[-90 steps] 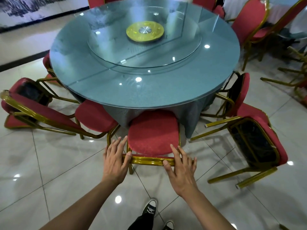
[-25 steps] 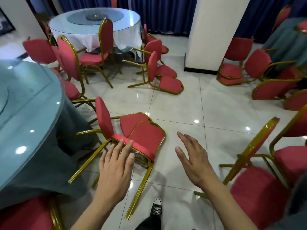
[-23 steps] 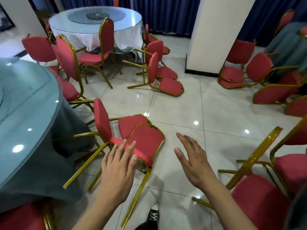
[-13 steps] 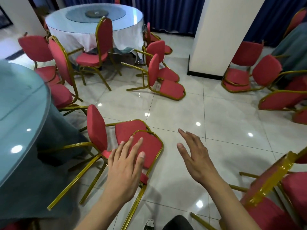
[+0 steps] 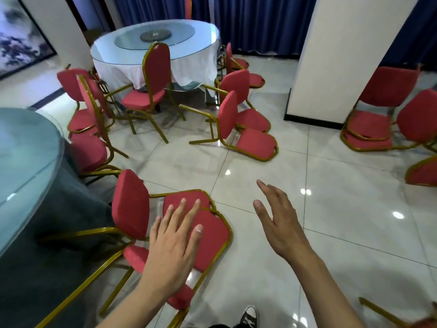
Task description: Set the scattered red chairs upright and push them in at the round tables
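hands [image 5: 227,237] spread, empty — over toppled chair [image 5: 208,235] | contact unclear

Likely restaurant banquet hall: round tables [image 5: 156,50] with glass turntables, red banquet chairs [image 5: 151,84], blue curtains [image 5: 255,22].

Two red chairs lie tipped on the tiled floor [image 5: 331,209] beside the grey-draped glass-topped round worktop [image 5: 28,150], one chair [image 5: 210,235] overlapping the other chair [image 5: 130,204]. The left hand [image 5: 172,247] hangs flat above them, fingers straight and spread; whether it touches the cushion can't be told. The right hand [image 5: 279,221] is held out over bare tiles, fingers loose. Further off, more toppled chairs [image 5: 246,131] lie near a white-clothed round worktop [image 5: 156,48] and a white pillar [image 5: 335,55].
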